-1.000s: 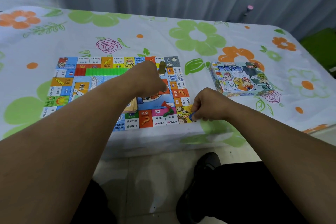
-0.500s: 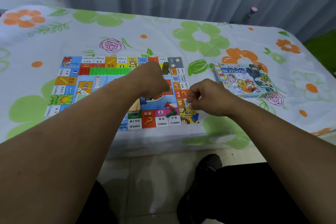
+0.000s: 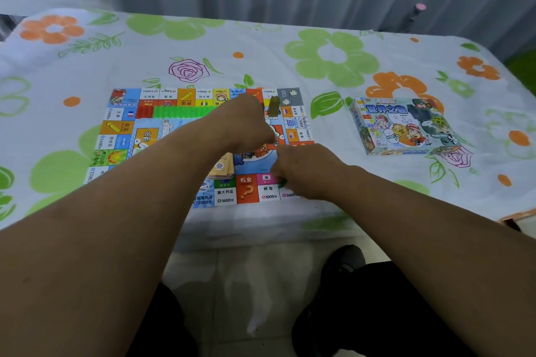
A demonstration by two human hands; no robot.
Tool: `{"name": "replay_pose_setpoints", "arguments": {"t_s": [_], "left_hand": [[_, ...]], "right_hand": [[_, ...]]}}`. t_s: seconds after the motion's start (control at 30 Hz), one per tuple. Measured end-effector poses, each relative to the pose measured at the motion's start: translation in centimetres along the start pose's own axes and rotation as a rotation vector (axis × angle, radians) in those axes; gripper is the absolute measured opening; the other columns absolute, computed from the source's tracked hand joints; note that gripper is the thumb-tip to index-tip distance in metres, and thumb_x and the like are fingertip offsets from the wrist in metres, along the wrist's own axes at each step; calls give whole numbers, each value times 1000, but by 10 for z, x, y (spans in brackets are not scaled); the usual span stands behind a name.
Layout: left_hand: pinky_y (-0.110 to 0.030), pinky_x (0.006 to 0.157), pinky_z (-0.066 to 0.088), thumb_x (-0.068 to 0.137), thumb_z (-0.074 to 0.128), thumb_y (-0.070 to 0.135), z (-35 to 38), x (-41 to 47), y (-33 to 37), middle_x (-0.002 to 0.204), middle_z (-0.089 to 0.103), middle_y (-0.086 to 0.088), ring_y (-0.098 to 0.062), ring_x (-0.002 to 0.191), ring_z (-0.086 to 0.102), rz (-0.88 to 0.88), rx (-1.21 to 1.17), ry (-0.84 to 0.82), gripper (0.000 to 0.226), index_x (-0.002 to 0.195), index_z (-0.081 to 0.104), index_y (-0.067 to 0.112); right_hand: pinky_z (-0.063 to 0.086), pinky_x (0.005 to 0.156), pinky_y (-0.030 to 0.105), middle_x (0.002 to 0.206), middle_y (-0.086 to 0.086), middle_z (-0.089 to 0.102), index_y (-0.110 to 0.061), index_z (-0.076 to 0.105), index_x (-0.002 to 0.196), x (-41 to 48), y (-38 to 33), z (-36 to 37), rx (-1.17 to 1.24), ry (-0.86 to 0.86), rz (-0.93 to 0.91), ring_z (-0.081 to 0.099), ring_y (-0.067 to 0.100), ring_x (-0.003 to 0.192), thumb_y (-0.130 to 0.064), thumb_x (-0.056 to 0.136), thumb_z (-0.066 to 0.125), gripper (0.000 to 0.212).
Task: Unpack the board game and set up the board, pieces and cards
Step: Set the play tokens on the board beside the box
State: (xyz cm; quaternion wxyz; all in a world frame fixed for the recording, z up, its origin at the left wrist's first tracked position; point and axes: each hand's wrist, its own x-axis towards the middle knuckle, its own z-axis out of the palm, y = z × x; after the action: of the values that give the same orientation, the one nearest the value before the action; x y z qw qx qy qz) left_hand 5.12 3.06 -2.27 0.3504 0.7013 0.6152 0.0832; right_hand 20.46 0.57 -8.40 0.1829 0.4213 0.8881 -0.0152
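Note:
The colourful game board [image 3: 121,127] lies flat on the flowered tablecloth. A row of green plastic houses [image 3: 185,111] with red ones [image 3: 144,111] at its left end stands along the board's far side. My left hand [image 3: 246,124] hovers over the board's middle, fingers curled; whatever is inside is hidden. An olive piece [image 3: 273,106] stands just right of it. My right hand [image 3: 301,171] is down on the board's near right corner, fingers pinched round a small green pawn [image 3: 282,182]. A stack of cards [image 3: 223,166] lies partly under my left forearm.
The game box [image 3: 403,127] sits shut on the table to the right of the board. The table's near edge [image 3: 261,229] runs under my forearms. A pink-capped post [image 3: 419,6] stands behind the far edge, before a grey curtain.
My right hand left a blue pawn on the near right corner, lifted towards my left hand, then came down again onto the green pawn. My left hand stayed put.

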Motion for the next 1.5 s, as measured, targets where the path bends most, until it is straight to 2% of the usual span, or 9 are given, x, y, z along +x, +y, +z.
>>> {"name": "replay_pose_setpoints", "arguments": {"t_s": [0.1, 0.23, 0.4, 0.57, 0.73, 1.0, 1.2, 1.37, 1.5], "left_hand": [[-44, 82, 57, 92, 70, 25, -1, 0, 0, 106, 67, -19, -28, 87, 67, 6, 2, -8, 37, 112, 66, -5], [-38, 71, 50, 91, 70, 23, 0, 3, -1, 92, 62, -17, -25, 76, 56, -3, -22, -5, 37, 113, 64, -5], [-48, 89, 57, 90, 74, 25, 0, 3, 0, 107, 68, -18, -30, 95, 69, -18, -47, -13, 36, 112, 63, 0], [-49, 87, 56, 91, 72, 26, 1, 2, 1, 112, 68, -22, -34, 102, 68, -17, -43, -10, 35, 111, 64, -2], [-49, 89, 56, 91, 72, 27, 0, 1, 2, 112, 68, -23, -33, 100, 69, -22, -27, -19, 38, 112, 65, -4], [-49, 88, 58, 91, 72, 27, 0, 2, 3, 109, 70, -21, -32, 100, 69, -34, -26, -18, 35, 109, 67, -2], [-51, 88, 58, 91, 72, 25, 0, 2, 3, 106, 69, -20, -32, 99, 69, -33, -38, -18, 33, 108, 65, -2], [-51, 88, 58, 90, 72, 27, 1, 2, 3, 107, 69, -19, -31, 98, 69, -27, -28, -15, 34, 109, 65, -1], [-50, 87, 58, 90, 72, 26, 1, 1, 2, 107, 69, -22, -33, 98, 69, -22, -26, -7, 35, 108, 65, -3]], "right_hand": [[53, 86, 36, 126, 7, 58, -21, 61, 128, 0, -4, 0, 21, -20, -27, 62, 23, 109, -32, 98, 62, 32], [52, 77, 35, 101, 1, 65, -18, 67, 97, 0, 19, -12, 479, 142, 178, 63, 22, 91, -21, 88, 70, 9], [54, 71, 37, 73, -1, 63, -19, 69, 98, -9, 47, -11, 879, 180, 318, 60, 15, 66, -4, 86, 69, 19], [48, 67, 27, 77, -2, 67, -11, 75, 93, -11, 52, -6, 759, 97, 310, 60, 12, 69, -3, 79, 80, 17], [51, 69, 29, 86, 0, 73, -14, 77, 91, -13, 54, 1, 700, 14, 305, 63, 14, 76, -3, 74, 84, 22], [51, 71, 28, 79, -13, 61, -18, 75, 91, -10, 51, 4, 585, -38, 316, 60, 14, 80, -6, 75, 83, 22], [49, 70, 28, 86, -7, 60, -18, 71, 95, -8, 46, 4, 516, -77, 309, 59, 16, 82, -10, 75, 82, 24], [55, 75, 34, 94, -3, 65, -20, 67, 94, -6, 44, -2, 533, -3, 303, 62, 20, 88, -12, 76, 77, 21], [46, 74, 30, 95, -4, 59, -20, 66, 95, 2, 34, -1, 489, 47, 294, 57, 21, 94, -24, 85, 73, 13]]}}
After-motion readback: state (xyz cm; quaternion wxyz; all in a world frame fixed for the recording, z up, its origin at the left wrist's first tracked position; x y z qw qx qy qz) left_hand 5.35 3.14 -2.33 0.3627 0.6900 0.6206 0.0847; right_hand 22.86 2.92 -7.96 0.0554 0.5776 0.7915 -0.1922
